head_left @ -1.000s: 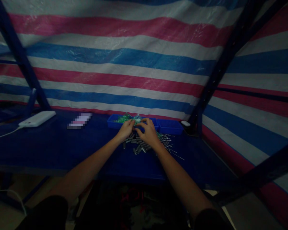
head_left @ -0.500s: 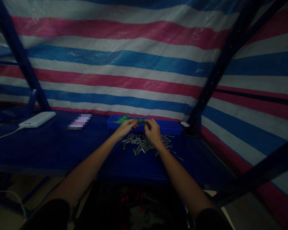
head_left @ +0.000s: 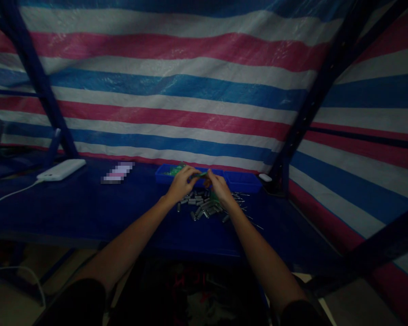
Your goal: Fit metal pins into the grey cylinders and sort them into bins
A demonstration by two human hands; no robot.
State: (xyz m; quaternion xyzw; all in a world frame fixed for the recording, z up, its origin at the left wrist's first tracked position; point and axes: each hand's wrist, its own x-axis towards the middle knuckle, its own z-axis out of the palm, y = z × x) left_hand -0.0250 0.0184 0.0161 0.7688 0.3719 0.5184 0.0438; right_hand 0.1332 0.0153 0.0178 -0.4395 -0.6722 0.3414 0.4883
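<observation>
A small green piece, too dark and small to name, stretches between my two hands above the front of a blue divided tray. My left hand pinches its left end, fingers bent. At the other end, the fingertips of my right hand are closed on it. More green shows below my right palm; whether it belongs to the same piece I cannot tell. Under both hands lies a loose pile of short grey metal cylinders. Thin metal rods stick out to the right of the pile.
Green pieces lie in the tray's left compartment. On the blue table are a white power bank with a cable, a blurred-out flat object, and a small white object by the right post. A striped sheet hangs behind.
The view has shifted slightly, moving the scene a little right. My hands have come closer together around the green piece, and green now shows under my right palm.
</observation>
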